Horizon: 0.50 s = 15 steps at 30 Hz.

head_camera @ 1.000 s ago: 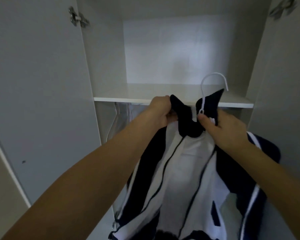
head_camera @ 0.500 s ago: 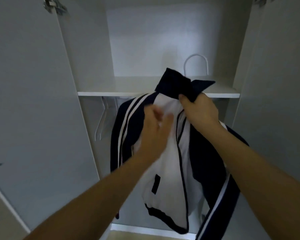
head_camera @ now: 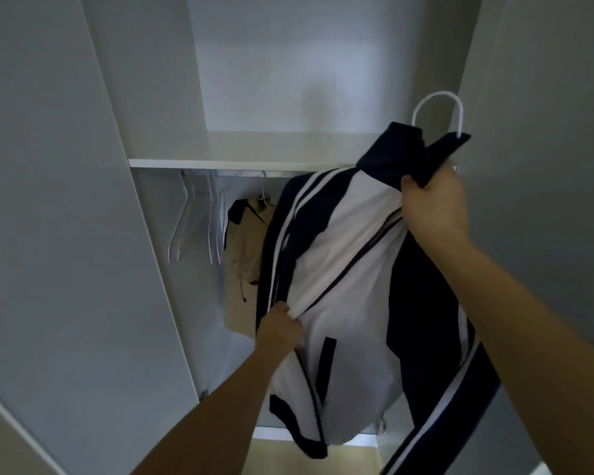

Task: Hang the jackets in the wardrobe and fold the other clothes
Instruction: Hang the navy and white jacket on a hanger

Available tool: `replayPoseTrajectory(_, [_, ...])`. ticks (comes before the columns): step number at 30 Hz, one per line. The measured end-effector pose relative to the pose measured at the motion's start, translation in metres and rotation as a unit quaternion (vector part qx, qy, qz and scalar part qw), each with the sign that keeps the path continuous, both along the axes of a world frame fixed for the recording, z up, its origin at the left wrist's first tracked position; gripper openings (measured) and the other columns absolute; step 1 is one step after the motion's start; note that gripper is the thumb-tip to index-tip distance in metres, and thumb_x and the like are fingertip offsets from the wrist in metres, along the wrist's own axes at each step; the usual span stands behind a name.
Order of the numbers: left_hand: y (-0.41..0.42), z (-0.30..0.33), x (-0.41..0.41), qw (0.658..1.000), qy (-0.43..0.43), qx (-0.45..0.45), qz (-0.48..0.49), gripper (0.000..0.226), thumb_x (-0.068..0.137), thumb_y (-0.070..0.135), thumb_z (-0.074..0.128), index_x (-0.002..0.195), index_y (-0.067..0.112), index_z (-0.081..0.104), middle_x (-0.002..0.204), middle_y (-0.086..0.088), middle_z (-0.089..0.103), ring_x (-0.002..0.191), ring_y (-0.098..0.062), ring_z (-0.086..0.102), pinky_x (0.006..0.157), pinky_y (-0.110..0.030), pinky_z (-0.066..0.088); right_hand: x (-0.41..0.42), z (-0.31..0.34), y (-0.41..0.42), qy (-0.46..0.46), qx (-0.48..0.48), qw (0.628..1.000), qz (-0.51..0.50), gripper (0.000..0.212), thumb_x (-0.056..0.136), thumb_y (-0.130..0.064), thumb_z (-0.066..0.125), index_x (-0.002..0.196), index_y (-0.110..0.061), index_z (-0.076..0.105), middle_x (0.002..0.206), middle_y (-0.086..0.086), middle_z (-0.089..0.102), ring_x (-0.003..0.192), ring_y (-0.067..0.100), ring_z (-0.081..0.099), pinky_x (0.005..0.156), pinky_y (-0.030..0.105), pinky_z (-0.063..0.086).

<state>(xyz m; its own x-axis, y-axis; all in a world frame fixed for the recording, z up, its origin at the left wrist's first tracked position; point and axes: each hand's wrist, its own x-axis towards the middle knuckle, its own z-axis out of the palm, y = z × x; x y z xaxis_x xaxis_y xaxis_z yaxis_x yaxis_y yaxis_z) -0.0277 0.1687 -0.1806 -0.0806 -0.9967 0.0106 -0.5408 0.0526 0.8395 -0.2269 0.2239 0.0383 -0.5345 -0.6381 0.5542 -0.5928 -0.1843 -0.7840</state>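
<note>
A navy-and-white jacket held up at the open wardrobe

The wardrobe [head_camera: 83, 234] stands open; the jacket [head_camera: 350, 262] hangs before its shelf [head_camera: 240, 156], beside a beige jacket [head_camera: 244, 255] and empty hangers [head_camera: 199, 221]. The right hand [head_camera: 432, 204] grips the collar under the hanger hook [head_camera: 438, 108]; the left hand [head_camera: 278, 325] pinches the front edge.

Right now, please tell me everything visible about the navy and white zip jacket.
The navy and white zip jacket is on a white hanger, in front of the open wardrobe and not yet on the rail. It has a white front, navy sleeves with white stripes, a dark collar and a pocket slit. The right hand grips its collar; the left hand pinches its front edge.
</note>
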Motion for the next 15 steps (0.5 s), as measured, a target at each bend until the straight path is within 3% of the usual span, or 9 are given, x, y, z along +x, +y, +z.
replayPoseTrajectory(3, [0.002, -0.001, 0.02, 0.995, 0.064, -0.055, 0.061, 0.025, 0.094, -0.001, 0.048, 0.073, 0.012, 0.044, 0.069, 0.0, 0.048, 0.073, -0.021, 0.05, 0.051, -0.013, 0.034, -0.012, -0.025, 0.013, 0.057, -0.033, 0.996, -0.068, 0.059, 0.084, -0.006, 0.057, 0.138, -0.007, 0.031, 0.134, 0.015, 0.042, 0.09, 0.018, 0.052, 0.074, 0.034, 0.046])
replayPoseTrajectory(5, [0.003, 0.02, 0.022, 0.983, 0.12, -0.135, 0.041, 0.017, 0.095, -0.006, 0.048, 0.084, 0.005, 0.054, 0.073, 0.0, 0.052, 0.073, -0.017, 0.051, 0.066, -0.018, 0.04, -0.014, -0.043, 0.022, 0.129, -0.026, 0.986, -0.102, 0.066, 0.079, 0.0, 0.059, 0.138, -0.006, 0.027, 0.132, 0.022, 0.034, 0.071, 0.016, 0.044, 0.063, 0.035, 0.046])
replayPoseTrajectory(6, [0.004, 0.034, 0.022, 0.977, 0.12, -0.175, 0.007, 0.011, 0.094, -0.007, 0.05, 0.095, 0.0, 0.058, 0.078, -0.002, 0.055, 0.074, -0.015, 0.052, 0.07, -0.024, 0.043, -0.016, -0.053, 0.025, 0.162, -0.015, 0.982, -0.101, 0.073, 0.08, 0.001, 0.06, 0.14, -0.014, 0.023, 0.133, 0.023, 0.031, 0.068, 0.021, 0.045, 0.062, 0.035, 0.045])
replayPoseTrajectory(7, [0.003, 0.05, 0.022, 0.971, 0.094, -0.216, -0.032, 0.01, 0.092, -0.007, 0.053, 0.099, -0.002, 0.057, 0.081, -0.005, 0.056, 0.074, -0.015, 0.053, 0.07, -0.029, 0.045, -0.017, -0.063, 0.029, 0.193, 0.007, 0.977, -0.089, 0.081, 0.081, 0.002, 0.062, 0.143, -0.026, 0.018, 0.135, 0.022, 0.027, 0.069, 0.028, 0.05, 0.063, 0.036, 0.046])
replayPoseTrajectory(9, [-0.003, 0.086, 0.019, 0.948, -0.013, -0.29, -0.13, 0.014, 0.087, -0.003, 0.058, 0.091, 0.006, 0.049, 0.075, -0.007, 0.054, 0.068, -0.019, 0.051, 0.06, -0.037, 0.044, -0.019, -0.082, 0.034, 0.249, 0.085, 0.964, -0.046, 0.087, 0.085, 0.004, 0.058, 0.145, -0.047, 0.02, 0.145, 0.015, 0.018, 0.083, 0.041, 0.057, 0.076, 0.041, 0.051])
replayPoseTrajectory(11, [-0.007, 0.121, 0.013, 0.907, -0.14, -0.324, -0.23, 0.02, 0.085, 0.005, 0.059, 0.088, 0.012, 0.041, 0.07, -0.006, 0.052, 0.06, -0.019, 0.049, 0.052, -0.036, 0.039, -0.02, -0.101, 0.037, 0.298, 0.14, 0.943, 0.044, 0.068, 0.086, 0.009, 0.054, 0.138, -0.036, 0.049, 0.149, 0.012, 0.022, 0.112, 0.043, 0.052, 0.099, 0.03, 0.041])
replayPoseTrajectory(13, [-0.011, 0.146, 0.004, 0.866, -0.23, -0.336, -0.292, 0.017, 0.086, 0.011, 0.058, 0.088, 0.014, 0.041, 0.069, -0.003, 0.052, 0.057, -0.016, 0.047, 0.051, -0.033, 0.035, -0.018, -0.113, 0.039, 0.234, 0.186, 0.945, 0.133, 0.039, 0.088, 0.008, 0.052, 0.099, -0.021, 0.074, 0.135, 0.005, 0.04, 0.121, 0.033, 0.048, 0.099, 0.017, 0.032])
replayPoseTrajectory(15, [-0.012, 0.158, -0.005, 0.85, -0.258, -0.332, -0.316, 0.012, 0.086, 0.011, 0.057, 0.09, 0.013, 0.046, 0.069, 0.0, 0.052, 0.059, -0.015, 0.049, 0.052, -0.027, 0.035, -0.01, -0.115, 0.043, 0.072, 0.253, 0.939, 0.221, 0.034, 0.092, -0.006, 0.054, 0.077, -0.027, 0.076, 0.112, -0.011, 0.044, 0.112, 0.018, 0.051, 0.091, 0.019, 0.037])
